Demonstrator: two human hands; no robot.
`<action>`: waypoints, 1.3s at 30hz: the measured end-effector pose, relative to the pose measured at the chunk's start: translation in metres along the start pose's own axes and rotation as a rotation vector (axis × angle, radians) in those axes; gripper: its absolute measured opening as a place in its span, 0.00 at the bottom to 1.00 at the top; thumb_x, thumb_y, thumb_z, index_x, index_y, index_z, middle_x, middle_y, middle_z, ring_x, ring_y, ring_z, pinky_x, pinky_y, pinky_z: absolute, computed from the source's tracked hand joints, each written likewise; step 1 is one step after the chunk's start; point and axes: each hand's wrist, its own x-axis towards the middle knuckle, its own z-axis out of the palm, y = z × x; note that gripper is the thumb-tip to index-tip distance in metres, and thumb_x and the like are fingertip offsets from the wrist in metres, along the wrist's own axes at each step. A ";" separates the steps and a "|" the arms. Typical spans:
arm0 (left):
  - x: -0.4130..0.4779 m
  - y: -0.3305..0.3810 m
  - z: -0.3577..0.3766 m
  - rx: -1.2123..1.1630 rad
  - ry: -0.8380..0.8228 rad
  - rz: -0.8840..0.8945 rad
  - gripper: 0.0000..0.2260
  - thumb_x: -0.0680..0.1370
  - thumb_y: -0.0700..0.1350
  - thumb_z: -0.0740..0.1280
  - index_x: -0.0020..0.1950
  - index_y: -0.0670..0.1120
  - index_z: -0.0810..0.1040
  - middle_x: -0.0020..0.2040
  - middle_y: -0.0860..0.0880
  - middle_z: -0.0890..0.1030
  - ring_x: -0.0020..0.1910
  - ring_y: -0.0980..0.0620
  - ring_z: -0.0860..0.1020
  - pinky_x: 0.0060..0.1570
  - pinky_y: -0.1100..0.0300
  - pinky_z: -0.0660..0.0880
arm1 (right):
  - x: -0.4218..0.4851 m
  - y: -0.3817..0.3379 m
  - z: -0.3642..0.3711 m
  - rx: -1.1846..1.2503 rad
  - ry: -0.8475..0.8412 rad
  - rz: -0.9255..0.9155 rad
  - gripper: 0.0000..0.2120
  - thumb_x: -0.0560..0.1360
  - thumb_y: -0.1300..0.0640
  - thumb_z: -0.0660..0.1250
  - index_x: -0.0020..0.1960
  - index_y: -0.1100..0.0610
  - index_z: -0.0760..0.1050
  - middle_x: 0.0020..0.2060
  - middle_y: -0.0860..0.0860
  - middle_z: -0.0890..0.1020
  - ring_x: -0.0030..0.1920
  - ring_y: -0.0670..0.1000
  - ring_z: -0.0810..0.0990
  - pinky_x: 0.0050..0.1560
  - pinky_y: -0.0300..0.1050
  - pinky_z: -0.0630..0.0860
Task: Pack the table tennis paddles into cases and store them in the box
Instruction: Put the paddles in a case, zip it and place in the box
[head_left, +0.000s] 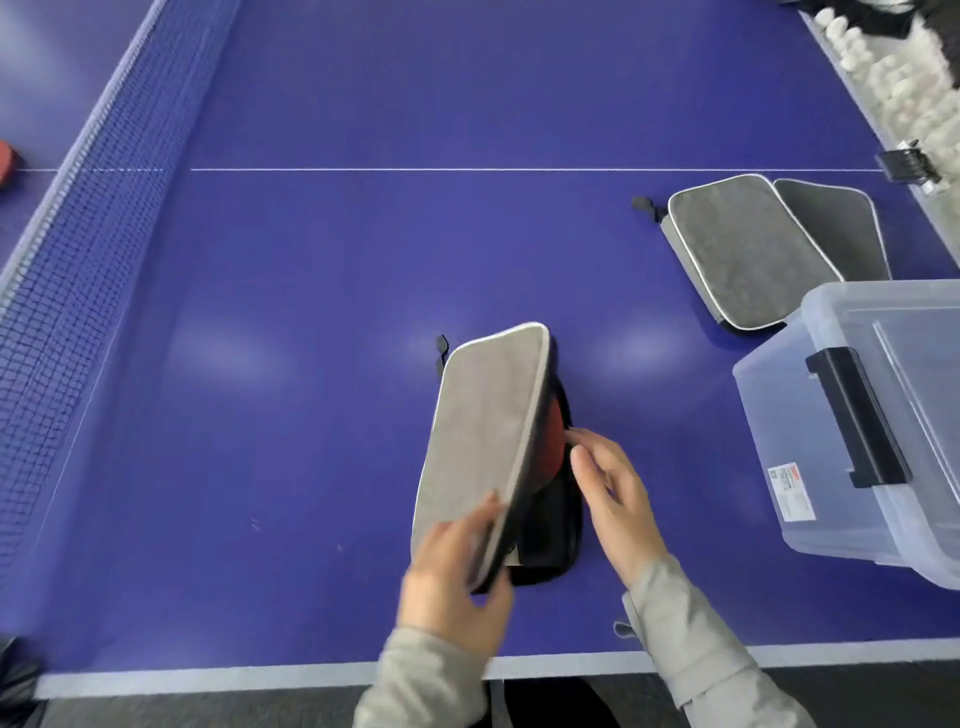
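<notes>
Blue table (363, 249), net (93, 234) at left, white balls (883, 78) beyond right edge

A single wide-angle view, worn on the person's head, looks forward and steeply down onto the blue counter (337, 270). The counter's near white edge crosses the bottom of the frame, and the net (98, 197) slants up the left side. The left hand (457, 566) and right hand (613, 499) enter from below, close to the lens, around the central case (483, 431). The right border cuts the clear box (810, 467).
</notes>
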 end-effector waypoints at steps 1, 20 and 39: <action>0.000 0.003 0.019 0.058 -0.042 0.028 0.25 0.66 0.38 0.69 0.61 0.53 0.78 0.58 0.58 0.79 0.51 0.65 0.75 0.47 0.74 0.72 | 0.004 -0.005 0.004 -0.008 -0.017 0.022 0.11 0.76 0.46 0.65 0.57 0.46 0.76 0.58 0.42 0.76 0.61 0.39 0.74 0.61 0.37 0.69; 0.132 -0.072 0.018 -0.182 -0.071 -0.793 0.28 0.69 0.51 0.76 0.64 0.45 0.71 0.53 0.51 0.77 0.44 0.51 0.76 0.44 0.58 0.72 | 0.034 0.056 0.001 -0.196 0.011 0.286 0.26 0.78 0.64 0.61 0.74 0.51 0.60 0.69 0.53 0.69 0.67 0.52 0.70 0.69 0.50 0.66; 0.109 -0.055 0.046 -0.530 0.074 -0.773 0.27 0.65 0.46 0.78 0.58 0.53 0.69 0.47 0.50 0.80 0.42 0.48 0.80 0.36 0.59 0.75 | 0.018 0.041 -0.011 -0.563 0.314 -0.093 0.21 0.76 0.61 0.64 0.69 0.55 0.68 0.62 0.53 0.72 0.64 0.55 0.70 0.58 0.54 0.66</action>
